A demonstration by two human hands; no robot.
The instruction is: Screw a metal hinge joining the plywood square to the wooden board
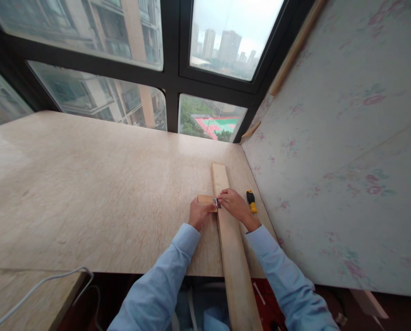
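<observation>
A long wooden plank (233, 248) lies on the stone sill and juts out over its front edge. Against its left side sits a short wood block (205, 199), gripped by my left hand (200, 213). A small metal hinge (216, 202) spans the joint between block and plank. The fingertips of my right hand (233, 202) are pinched together at the hinge's right leaf, on top of the plank. Whether those fingers also hold a screw is too small to make out. A yellow and black screwdriver (251, 202) rests to the right of my right hand.
The stone sill (88, 193) stretches far to the left beneath dark-framed windows (172, 87). A flower-patterned wall (336, 174) rises close on the right. A white cable (43, 281) crosses the lower-left ledge. Red material (265, 299) shows below the sill.
</observation>
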